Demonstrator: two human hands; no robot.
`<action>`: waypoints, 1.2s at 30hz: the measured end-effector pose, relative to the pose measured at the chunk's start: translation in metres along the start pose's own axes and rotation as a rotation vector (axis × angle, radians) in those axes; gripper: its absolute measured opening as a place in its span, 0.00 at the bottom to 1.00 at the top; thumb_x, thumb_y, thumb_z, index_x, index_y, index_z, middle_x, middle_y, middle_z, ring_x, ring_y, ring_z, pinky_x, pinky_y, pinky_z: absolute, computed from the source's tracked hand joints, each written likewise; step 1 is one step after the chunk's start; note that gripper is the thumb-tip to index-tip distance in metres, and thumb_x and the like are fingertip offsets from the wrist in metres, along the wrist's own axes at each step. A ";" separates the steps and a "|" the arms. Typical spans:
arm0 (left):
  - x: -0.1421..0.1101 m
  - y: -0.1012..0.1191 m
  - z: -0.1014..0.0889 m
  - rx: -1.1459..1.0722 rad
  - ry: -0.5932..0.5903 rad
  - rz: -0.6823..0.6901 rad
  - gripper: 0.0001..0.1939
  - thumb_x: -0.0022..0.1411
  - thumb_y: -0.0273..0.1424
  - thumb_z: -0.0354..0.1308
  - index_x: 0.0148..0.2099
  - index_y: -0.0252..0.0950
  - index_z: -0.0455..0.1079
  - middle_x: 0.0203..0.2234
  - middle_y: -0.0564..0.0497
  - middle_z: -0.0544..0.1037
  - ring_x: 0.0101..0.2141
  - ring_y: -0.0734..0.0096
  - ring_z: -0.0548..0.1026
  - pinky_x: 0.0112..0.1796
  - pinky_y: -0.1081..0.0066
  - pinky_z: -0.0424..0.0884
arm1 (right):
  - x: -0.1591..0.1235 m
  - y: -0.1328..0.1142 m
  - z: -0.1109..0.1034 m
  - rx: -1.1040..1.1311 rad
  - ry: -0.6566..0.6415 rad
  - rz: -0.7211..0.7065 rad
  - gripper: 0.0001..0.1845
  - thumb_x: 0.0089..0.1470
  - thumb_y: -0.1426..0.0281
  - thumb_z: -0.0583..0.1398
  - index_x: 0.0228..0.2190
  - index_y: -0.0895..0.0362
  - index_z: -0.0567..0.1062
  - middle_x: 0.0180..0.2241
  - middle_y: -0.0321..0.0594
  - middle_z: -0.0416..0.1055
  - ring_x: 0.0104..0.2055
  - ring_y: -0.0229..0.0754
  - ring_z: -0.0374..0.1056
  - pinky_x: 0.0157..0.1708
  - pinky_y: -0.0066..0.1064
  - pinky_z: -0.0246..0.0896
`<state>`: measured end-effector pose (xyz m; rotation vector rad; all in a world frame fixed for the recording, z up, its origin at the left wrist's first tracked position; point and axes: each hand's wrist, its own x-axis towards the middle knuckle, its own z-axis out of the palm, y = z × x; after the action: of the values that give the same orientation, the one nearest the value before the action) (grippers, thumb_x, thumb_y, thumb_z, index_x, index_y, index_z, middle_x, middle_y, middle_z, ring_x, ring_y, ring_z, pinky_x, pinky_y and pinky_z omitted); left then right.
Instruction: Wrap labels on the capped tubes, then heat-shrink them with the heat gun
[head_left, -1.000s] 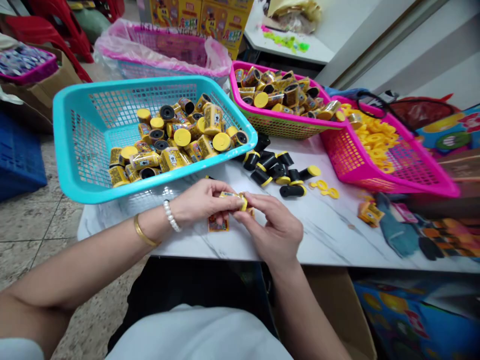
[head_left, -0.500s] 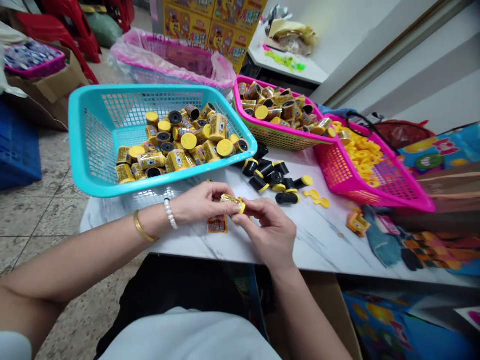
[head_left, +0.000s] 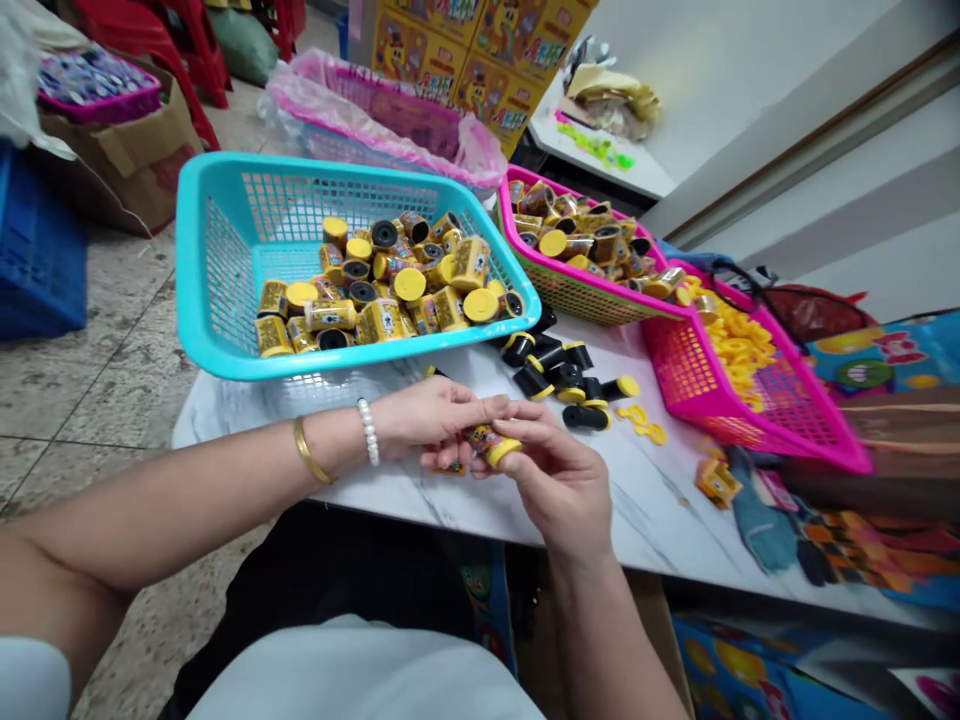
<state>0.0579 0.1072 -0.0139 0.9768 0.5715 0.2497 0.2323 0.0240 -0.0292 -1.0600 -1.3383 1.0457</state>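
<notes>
Both hands meet over the table's front edge around one small cylinder (head_left: 484,438) with a colourful printed wrap and a yellow cap. My left hand (head_left: 427,415) has its thumb and fingers on the wrapped side. At the capped end, my right hand (head_left: 559,465) pinches the cylinder between thumb and fingers. Part of a printed label (head_left: 454,468) shows on the table below my left fingers. Just beyond the hands lie several bare black cylinders (head_left: 551,355) with yellow caps. A turquoise basket (head_left: 217,345) behind my left hand contains wrapped cylinders (head_left: 379,318).
A pink basket (head_left: 581,290) of wrapped cylinders stands at the back. Another pink basket (head_left: 780,440) has yellow ring-shaped pieces (head_left: 739,340). Loose yellow rings (head_left: 641,425), a small orange printed box (head_left: 718,482) and a glove (head_left: 761,520) lie on the right.
The cylinder has turned in my hands, so its printed side and yellow cap face me more. My left thumb has moved across its top. The view has shifted slightly left.
</notes>
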 end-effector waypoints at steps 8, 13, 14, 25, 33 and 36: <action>-0.003 0.009 0.001 -0.110 0.064 -0.071 0.27 0.64 0.48 0.58 0.26 0.29 0.70 0.12 0.53 0.71 0.09 0.82 0.62 0.11 0.80 0.54 | 0.009 -0.005 0.002 -0.139 0.047 -0.108 0.14 0.51 0.74 0.68 0.41 0.47 0.83 0.44 0.41 0.72 0.44 0.43 0.73 0.34 0.32 0.79; -0.006 0.011 0.001 -0.189 -0.040 -0.062 0.25 0.63 0.47 0.60 0.27 0.28 0.72 0.13 0.53 0.72 0.10 0.83 0.64 0.11 0.81 0.56 | 0.010 -0.007 0.003 -0.034 0.069 -0.136 0.13 0.51 0.71 0.69 0.40 0.45 0.83 0.42 0.39 0.72 0.41 0.41 0.73 0.29 0.30 0.78; -0.006 0.010 0.001 -0.176 -0.056 -0.043 0.23 0.60 0.47 0.63 0.28 0.28 0.72 0.14 0.53 0.73 0.10 0.82 0.65 0.11 0.81 0.57 | 0.009 -0.005 0.003 -0.012 0.089 -0.131 0.12 0.52 0.71 0.68 0.39 0.45 0.83 0.42 0.38 0.72 0.40 0.40 0.74 0.28 0.29 0.77; -0.005 0.007 0.007 -0.097 0.041 -0.009 0.28 0.59 0.53 0.60 0.27 0.31 0.69 0.13 0.54 0.72 0.09 0.81 0.64 0.11 0.81 0.57 | 0.000 -0.005 0.004 -0.309 0.145 -0.343 0.16 0.50 0.76 0.69 0.40 0.45 0.83 0.39 0.37 0.75 0.40 0.39 0.73 0.38 0.32 0.74; -0.008 0.010 0.009 0.050 0.132 -0.161 0.36 0.61 0.59 0.52 0.19 0.31 0.68 0.07 0.56 0.63 0.06 0.82 0.56 0.08 0.79 0.48 | 0.000 0.001 0.009 -0.352 0.147 -0.374 0.14 0.51 0.76 0.68 0.39 0.47 0.81 0.37 0.37 0.73 0.37 0.39 0.72 0.34 0.31 0.72; -0.007 0.007 0.008 0.084 0.186 -0.146 0.37 0.57 0.62 0.52 0.18 0.32 0.65 0.07 0.55 0.63 0.06 0.82 0.56 0.08 0.78 0.48 | 0.002 -0.011 0.008 -0.519 0.015 -0.372 0.19 0.51 0.77 0.68 0.43 0.45 0.81 0.41 0.39 0.73 0.41 0.42 0.73 0.36 0.34 0.74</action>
<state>0.0568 0.1017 -0.0024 0.9939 0.8250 0.1885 0.2237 0.0239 -0.0186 -1.1243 -1.7643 0.4192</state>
